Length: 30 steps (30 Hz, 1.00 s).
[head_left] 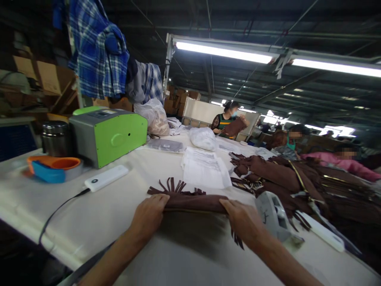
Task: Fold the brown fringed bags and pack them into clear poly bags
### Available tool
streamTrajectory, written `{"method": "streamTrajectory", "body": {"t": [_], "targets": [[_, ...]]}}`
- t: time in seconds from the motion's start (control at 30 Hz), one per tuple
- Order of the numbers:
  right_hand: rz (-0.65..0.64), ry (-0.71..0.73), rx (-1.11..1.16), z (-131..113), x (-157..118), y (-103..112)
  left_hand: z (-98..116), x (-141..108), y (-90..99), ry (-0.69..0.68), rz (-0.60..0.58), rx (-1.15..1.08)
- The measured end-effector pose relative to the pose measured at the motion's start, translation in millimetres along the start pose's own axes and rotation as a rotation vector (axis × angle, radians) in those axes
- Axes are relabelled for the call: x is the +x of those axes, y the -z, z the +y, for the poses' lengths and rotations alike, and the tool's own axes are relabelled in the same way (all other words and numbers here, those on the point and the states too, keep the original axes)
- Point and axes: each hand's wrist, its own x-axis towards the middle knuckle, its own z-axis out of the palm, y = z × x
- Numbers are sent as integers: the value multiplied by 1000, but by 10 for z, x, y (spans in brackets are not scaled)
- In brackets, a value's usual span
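Both hands grip a brown fringed fabric piece [196,202], which looks like a soft bag or cover, just above the white tabletop. My left hand [151,212] pinches its left end, with the thumb and fingers closed on the edge. At the opposite end, my right hand [245,222] is closed on the cloth in the same way. Strips of fringe stick out at the far left and hang below the right hand. A thin gold line runs along the near edge. The underside of the piece is in shadow.
A tape dispenser [274,216] stands right of my right hand, beside a heap of brown fringed pieces [274,174]. White sheets [205,167] lie ahead. Leftward are a white power bank [106,178] with a cable, a green-grey machine [119,135] and tape rolls [55,167]. Co-workers sit farther back.
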Motion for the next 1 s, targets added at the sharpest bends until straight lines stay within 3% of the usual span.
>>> {"method": "streamTrajectory", "body": {"t": [0.1, 0.2, 0.3, 0.43, 0.63, 0.73, 0.83, 0.9, 1.0], "targets": [[143, 21, -109, -19, 206, 706, -137, 133, 282, 46, 28, -75], [112, 14, -142, -32, 350, 1245, -241, 233, 532, 48, 50, -169], [9, 0, -143, 33, 425, 1519, -291, 287, 732, -16, 50, -231], [-34, 17, -61, 204, 506, 1561, -294, 437, 982, -118, 60, -213], [163, 24, -34, 473, 687, 1244, -184, 865, 1354, -193, 152, 15], [213, 20, -40, 545, 611, 910, -115, 862, 1293, -246, 154, 115], [220, 35, -27, 552, 279, 261, -108, 588, 877, -291, 85, 197], [224, 158, 35, 525, -65, -284, -141, 296, 475, -330, 2, 231], [68, 250, 156, 470, -595, -928, -225, -143, -59, -349, -114, 254]]}}
